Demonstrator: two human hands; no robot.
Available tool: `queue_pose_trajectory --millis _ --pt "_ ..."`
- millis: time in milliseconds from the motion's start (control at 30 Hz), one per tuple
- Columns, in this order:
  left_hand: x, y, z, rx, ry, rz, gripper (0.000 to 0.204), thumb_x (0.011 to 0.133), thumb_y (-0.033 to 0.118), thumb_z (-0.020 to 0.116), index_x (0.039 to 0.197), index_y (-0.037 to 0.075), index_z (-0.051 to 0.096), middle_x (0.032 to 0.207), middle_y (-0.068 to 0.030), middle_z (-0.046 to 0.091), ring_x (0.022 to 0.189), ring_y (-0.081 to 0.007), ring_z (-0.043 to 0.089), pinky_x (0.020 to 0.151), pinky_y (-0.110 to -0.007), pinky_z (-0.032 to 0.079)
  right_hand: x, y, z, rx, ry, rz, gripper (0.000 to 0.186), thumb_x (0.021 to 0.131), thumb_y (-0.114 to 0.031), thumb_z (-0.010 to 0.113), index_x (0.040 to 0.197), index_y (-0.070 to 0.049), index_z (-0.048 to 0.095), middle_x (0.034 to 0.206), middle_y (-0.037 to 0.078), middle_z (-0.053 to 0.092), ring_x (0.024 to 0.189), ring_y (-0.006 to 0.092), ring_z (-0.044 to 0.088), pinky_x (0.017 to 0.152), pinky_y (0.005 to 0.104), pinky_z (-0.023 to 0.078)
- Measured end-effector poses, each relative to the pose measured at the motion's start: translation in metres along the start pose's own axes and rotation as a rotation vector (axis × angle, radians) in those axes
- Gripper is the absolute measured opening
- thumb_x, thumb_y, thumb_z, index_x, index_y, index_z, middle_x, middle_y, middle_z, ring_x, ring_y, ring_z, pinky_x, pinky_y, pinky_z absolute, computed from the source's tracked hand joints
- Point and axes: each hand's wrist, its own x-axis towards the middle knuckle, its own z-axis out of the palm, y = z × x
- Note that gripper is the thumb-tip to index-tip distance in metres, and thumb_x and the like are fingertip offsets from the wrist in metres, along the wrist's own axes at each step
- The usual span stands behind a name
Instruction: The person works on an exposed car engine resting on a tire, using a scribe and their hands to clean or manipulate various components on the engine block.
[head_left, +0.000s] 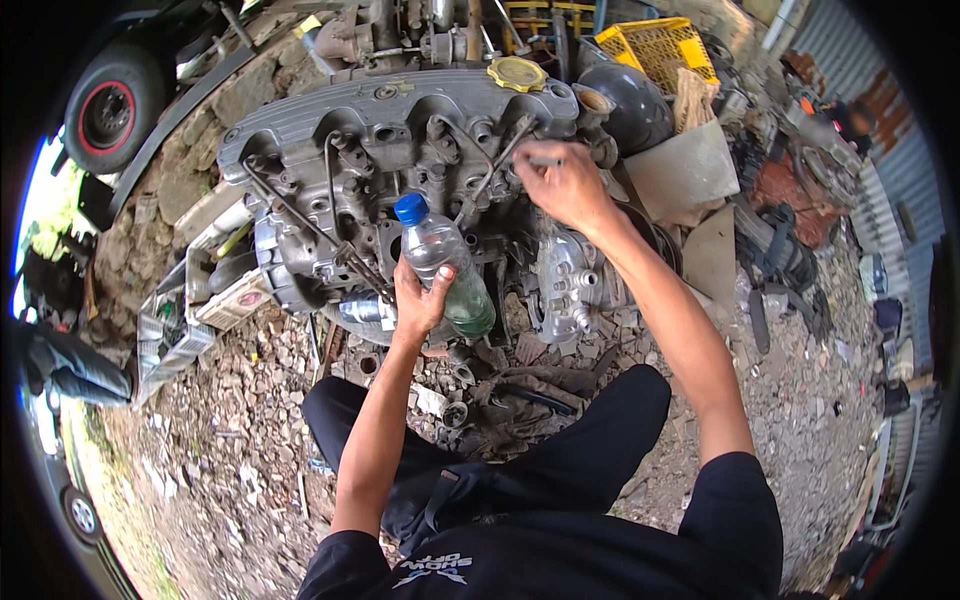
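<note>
A clear plastic bottle (467, 290) with a blue cap tilts in front of the engine, some greenish liquid showing in its lower part. My left hand (420, 298) is closed around its side, thumb across the front. Over the engine's right end, my right hand (568, 185) has its fingers bent beside a thin metal pipe (492, 182). Motion smears those fingertips, so I cannot tell whether they touch or hold anything. The greasy grey engine (390, 190) spans the space ahead of me, with a yellow filler cap (517, 73) on its ribbed cover.
Stones and scrap parts cover the ground (220, 440) around my knees. A yellow crate (658, 50) and a dark round shell (625, 108) stand behind the engine's right end. On the left are a whitish crate (170, 325) and a wheel with a red rim (106, 113).
</note>
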Motion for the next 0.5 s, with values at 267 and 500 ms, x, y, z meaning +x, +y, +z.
queue_pose_trajectory --millis 267,500 --pt "0.0 0.01 0.014 0.02 0.04 -0.005 0.063 0.087 0.05 0.072 0.12 -0.002 0.058 0.097 -0.0098 0.068 0.089 -0.0182 0.064 0.082 -0.035 0.051 -0.003 0.02 -0.006 0.152 0.047 -0.11 0.018 0.089 -0.017 0.068 0.096 -0.001 0.074 0.09 0.02 0.073 0.08 0.0313 0.074 0.071 0.0353 0.059" --pt "-0.001 0.01 0.016 0.115 0.049 0.032 0.062 0.085 0.048 0.075 0.119 0.0 0.057 0.097 -0.0122 0.07 0.088 -0.0212 0.068 0.082 -0.036 0.053 0.009 0.02 -0.017 -0.149 -0.061 -0.164 0.021 0.091 -0.019 0.068 0.095 0.0 0.074 0.093 0.017 0.074 0.077 0.0303 0.072 0.067 0.0341 0.057"
